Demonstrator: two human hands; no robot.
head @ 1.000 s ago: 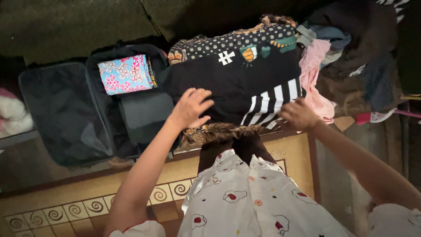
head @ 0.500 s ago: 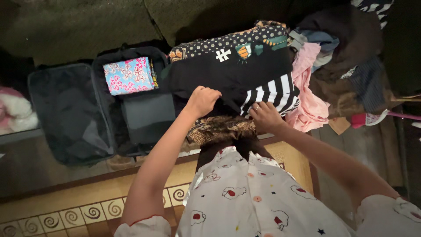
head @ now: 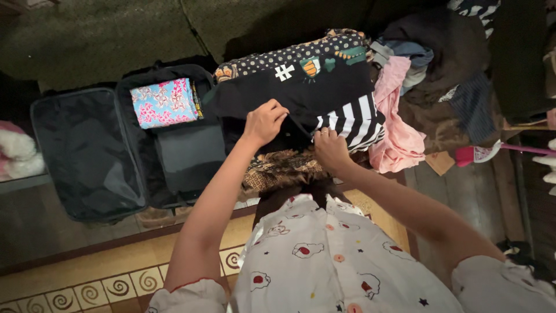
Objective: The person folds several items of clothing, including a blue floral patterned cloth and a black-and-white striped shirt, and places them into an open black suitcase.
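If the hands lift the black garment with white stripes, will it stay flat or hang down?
The black garment with white stripes probably droops, since it creases under both hands. It looks light: thin cloth.

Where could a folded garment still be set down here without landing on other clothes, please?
Bare room lies in the open suitcase: its left half, and the compartment below the pink-and-blue folded cloth. It is crowded around both hands, on the black striped garment, and in the clothes heap to the right.
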